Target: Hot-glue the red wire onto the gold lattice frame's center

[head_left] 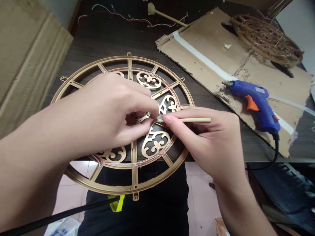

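Note:
A round gold openwork frame (136, 171) with spokes and scroll ornaments lies on the dark table, its near side jutting past the edge. Red and white wire (145, 162) runs along its inner ring. Over the frame's centre, my left hand (123, 108) is closed, thumb and forefinger pinched near the hub; whatever they grip is mostly hidden. From the right, my right hand (209, 134) pinches a thin pale wooden stick (197, 120) between thumb and fingers. The stick's left tip meets the hub area close to my left fingertips.
A blue glue gun (258, 105) with an orange trigger rests on a cardboard sheet (209, 49) at right. Behind it lies another round frame (267, 39) with wires. Loose wire (120, 13) and a stick with a blob (169, 18) are at the back. Cardboard (27, 59) stands left.

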`<move>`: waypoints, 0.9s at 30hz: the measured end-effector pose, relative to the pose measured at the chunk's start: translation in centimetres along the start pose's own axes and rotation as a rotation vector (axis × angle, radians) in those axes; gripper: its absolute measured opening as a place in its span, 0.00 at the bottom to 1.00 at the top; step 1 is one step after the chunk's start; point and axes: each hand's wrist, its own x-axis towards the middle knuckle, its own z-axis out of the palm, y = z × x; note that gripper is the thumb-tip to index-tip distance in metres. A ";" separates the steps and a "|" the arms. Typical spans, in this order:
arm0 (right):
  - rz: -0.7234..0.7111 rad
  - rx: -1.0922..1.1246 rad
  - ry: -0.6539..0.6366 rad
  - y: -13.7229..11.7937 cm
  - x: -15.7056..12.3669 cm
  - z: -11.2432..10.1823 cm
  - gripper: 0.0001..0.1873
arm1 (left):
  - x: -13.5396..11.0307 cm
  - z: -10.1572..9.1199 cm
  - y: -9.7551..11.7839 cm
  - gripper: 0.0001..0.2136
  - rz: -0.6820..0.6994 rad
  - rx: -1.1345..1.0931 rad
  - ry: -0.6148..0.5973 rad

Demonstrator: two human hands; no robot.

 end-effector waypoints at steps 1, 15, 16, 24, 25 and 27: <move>-0.002 0.000 -0.001 0.0 0.0 0.0 0.06 | 0.0 0.0 0.0 0.17 0.003 0.008 0.001; 0.015 -0.028 -0.005 0.0 -0.1 -0.2 0.05 | -0.8 0.3 0.4 0.17 -0.015 0.057 0.061; 0.015 -0.024 -0.007 0.0 -0.1 -0.2 0.05 | -0.7 0.4 0.4 0.17 -0.017 0.065 0.050; 0.023 -0.002 -0.014 0.3 0.0 -0.2 0.05 | -0.6 1.0 0.3 0.17 -0.019 0.049 0.014; 0.023 0.000 -0.017 0.3 0.0 -0.2 0.04 | -0.6 1.0 0.3 0.17 -0.020 0.036 0.005; 0.023 0.004 -0.023 0.4 0.0 -0.2 0.04 | -0.6 1.0 0.4 0.17 -0.023 0.029 0.004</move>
